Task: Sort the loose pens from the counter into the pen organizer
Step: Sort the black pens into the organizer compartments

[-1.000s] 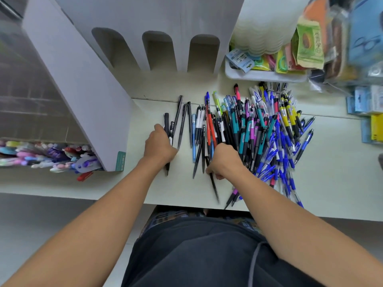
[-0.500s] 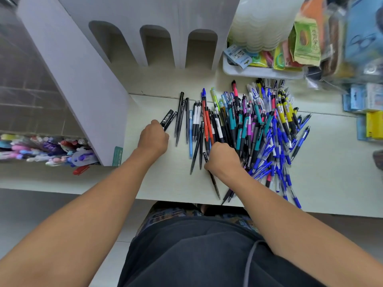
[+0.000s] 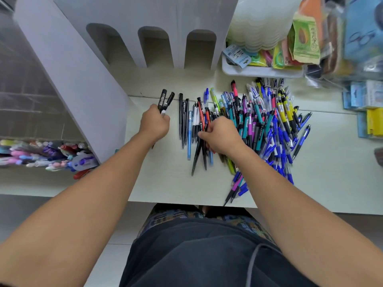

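A big heap of loose pens [image 3: 263, 125], blue, teal, black, yellow and pink, covers the pale counter [image 3: 161, 183]. My left hand [image 3: 154, 124] grips a few black pens [image 3: 164, 100] whose tops stick out above my fist, lifted off the counter left of the heap. My right hand [image 3: 219, 134] pinches black pens [image 3: 200, 154] at the heap's left edge; their tips point toward me. The white pen organizer [image 3: 157, 27] with three arched slots stands at the back of the counter.
A row of black and blue pens [image 3: 185, 121] lies between my hands. A white panel [image 3: 78, 79] slants at the left, with a bin of coloured markers [image 3: 45, 156] below it. A white tray of packets [image 3: 265, 65] and stacked goods [image 3: 369, 112] crowd the right.
My left hand has lifted the black pens and carried them away from me and slightly left. My right hand has closed on black pens at the heap's left edge and raised them.
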The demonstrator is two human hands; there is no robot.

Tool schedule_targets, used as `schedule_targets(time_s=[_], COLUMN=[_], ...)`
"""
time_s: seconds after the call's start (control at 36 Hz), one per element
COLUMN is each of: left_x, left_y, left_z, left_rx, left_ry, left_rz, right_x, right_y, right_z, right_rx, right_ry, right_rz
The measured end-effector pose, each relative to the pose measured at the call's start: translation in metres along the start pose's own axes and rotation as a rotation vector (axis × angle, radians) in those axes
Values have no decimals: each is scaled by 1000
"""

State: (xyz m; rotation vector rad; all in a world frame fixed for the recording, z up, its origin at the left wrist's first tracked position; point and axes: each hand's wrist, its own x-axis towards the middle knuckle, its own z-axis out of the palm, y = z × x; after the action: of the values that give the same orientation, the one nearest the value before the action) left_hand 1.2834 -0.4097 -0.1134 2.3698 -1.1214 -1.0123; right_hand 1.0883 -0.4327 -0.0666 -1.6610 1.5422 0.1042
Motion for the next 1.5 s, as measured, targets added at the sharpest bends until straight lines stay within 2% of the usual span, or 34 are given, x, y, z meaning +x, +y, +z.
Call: schedule_targets(time_s=[0.11, 0.25, 0.31, 0.47, 0.61, 0.83, 1.03, 1.14, 1.25, 1.36, 1.5], left_x=[6, -5, -13, -23, -29, -33, -21, -19, -24, -32, -40], left_y=[16, 42, 51, 64, 69, 76, 64, 55, 46, 44, 52], left_z=[15, 41, 53, 70, 73, 83, 55, 39, 22, 11, -1], left_rx=[-59, -60, -37, 94, 269, 230, -38, -401, -622, -732, -826], left_ry=[-40, 60, 54, 27, 0, -41, -38, -68, -78, -48, 3], left_rz=[-68, -178, -166, -184, -176, -140, -208, -333, -298, -222, -134], right_x=[22, 10, -1, -23, -17, -8, -7, -9, -10, -11, -15], right_y=[-11, -2, 12, 55, 62, 60, 56, 52, 47, 33, 14], right_z=[5, -5, -10, -18, -21, -14, -7, -6, 2, 5, 7], right_rx=[-75, 102, 103, 128, 171, 223, 221, 179, 184, 452, 866], right_ry=[92, 290, 350, 326, 310, 252, 178, 104, 55, -68, -218], right_rz=[-8, -57, -78, -20, -17, -80, -125, -150, -160, -82, 145])
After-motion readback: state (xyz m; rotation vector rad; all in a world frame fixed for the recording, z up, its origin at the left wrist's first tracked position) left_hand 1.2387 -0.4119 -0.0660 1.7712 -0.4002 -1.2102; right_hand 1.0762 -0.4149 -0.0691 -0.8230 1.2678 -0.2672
